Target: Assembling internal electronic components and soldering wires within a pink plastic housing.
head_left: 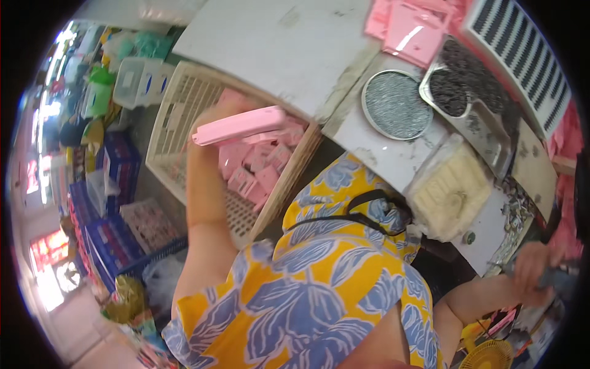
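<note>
1. Part location: one long pink plastic part [239,126], resembling a stapler body, lies across the view of the left hand [216,114], above the cream slotted crate [175,117].
2. Left hand: raised over the crate, blurred and partly covered by the part. The fingers are hidden; whether they grip the part cannot be determined.
3. Right hand: at the far right, blurred, beside a grey object [558,277]. Contact and finger closure cannot be confirmed.
4. Step in hand: judged to be handling of the single pink part at the crate.
5. Next move: judged to call for a controlled hold on the part, with clearance from the crate rim and the pieces below.
6. Count, crate: one, containing a loose pile of pink pieces [252,172]. The pieces overlap; an exact count is not possible.
7. Count, worktable [264,43] supplies:
   - one round tray [364,104] of fine silver metal pieces [398,104];
   - one rectangular metal tray [490,135], its upper portion filled with small dark parts [452,92];
   - one clear plastic bag [452,187] with pale yellow contents;
   - one light panel with dark slots [519,55];
   - several flat pink packs [418,34], overlapping and uncounted.
8. Count, lower right: one round yellow grille [487,358], partly cut off by the lower edge.
</note>
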`<state>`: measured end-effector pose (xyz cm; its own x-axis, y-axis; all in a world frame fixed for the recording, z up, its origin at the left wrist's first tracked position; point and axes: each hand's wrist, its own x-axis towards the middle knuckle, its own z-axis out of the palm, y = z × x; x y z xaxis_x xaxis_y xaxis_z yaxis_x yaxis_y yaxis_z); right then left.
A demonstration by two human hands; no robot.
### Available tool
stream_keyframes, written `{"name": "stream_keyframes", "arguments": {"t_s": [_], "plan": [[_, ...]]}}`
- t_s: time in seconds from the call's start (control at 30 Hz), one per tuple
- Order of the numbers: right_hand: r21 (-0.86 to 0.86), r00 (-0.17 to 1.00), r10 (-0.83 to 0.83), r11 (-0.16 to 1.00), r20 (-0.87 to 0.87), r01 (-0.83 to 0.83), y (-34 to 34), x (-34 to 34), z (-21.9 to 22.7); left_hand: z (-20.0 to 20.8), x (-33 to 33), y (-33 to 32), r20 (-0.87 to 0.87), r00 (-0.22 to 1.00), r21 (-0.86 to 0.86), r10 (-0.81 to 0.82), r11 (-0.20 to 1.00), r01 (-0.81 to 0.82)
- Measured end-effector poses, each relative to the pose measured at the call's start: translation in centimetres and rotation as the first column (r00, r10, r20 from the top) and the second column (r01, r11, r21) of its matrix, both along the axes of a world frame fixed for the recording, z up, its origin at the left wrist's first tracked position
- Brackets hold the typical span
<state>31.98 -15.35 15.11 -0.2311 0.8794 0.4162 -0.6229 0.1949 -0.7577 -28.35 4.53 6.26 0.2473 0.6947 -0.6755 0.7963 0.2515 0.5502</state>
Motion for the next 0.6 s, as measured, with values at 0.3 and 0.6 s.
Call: {"name": "stream_keyframes", "arguments": {"t_s": [0.3,0.6], "plan": [[0.083,0.622,-0.606,0.746,0.496,0.660,3.2,-4.1,-1.2,-16.7,-21.8,-6.7,-0.568,0.805,-0.084,0.170,0.961,-0.263],[0.170,0.402,-0.763,0.546,0.507,0.820,4.9,-5.2,-1.4,0.3,10.1,21.0,0.583,0.808,0.535,-0.082,0.788,-0.306]]}}
